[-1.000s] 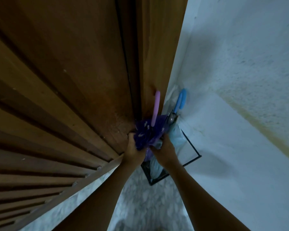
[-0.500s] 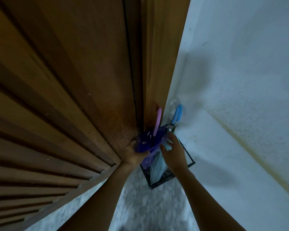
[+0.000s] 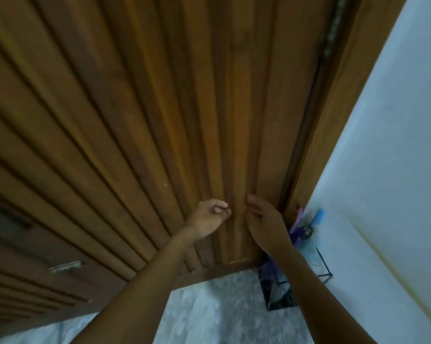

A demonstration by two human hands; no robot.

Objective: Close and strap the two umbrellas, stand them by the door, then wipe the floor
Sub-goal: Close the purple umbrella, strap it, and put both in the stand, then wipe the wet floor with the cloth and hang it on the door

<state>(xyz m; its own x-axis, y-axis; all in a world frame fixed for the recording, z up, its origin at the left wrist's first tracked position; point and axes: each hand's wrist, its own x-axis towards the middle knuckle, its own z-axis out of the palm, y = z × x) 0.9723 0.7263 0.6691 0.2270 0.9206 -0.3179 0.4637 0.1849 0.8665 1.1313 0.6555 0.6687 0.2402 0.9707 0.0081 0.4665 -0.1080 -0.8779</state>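
Wood door (image 3: 184,120), ribbed, fills most of the view. Both grips are up in front of its lower part, near each other but apart. Left grip (image 3: 208,218): fingers loosely curled in, thumb by the fingertips, nothing in it. Right grip (image 3: 266,224): fingers relaxed & a bit spread, slightly bent, palm turned toward left grip, also holding nothing. Can't tell if either touches the door. Both umbrellas are just right of & below right grip, in the corner btw door frame (image 3: 338,135) & white wall (image 3: 388,170), standing in a black wire stand (image 3: 324,265). Purple umbrella (image 3: 301,232) is nearest right grip, partly hidden behind that wrist, w/ its pink handle (image 3: 299,216) poking up. Blue umbrella (image 3: 320,216) is a little further right, only its handle & some pale fabric showing. Straps too blurred to tell. Floor (image 3: 209,306), marbled grey-white, lies below both grips. Far left of left grip & lower is a cabinet (image 3: 23,244) w/ a metal pull (image 3: 66,266).
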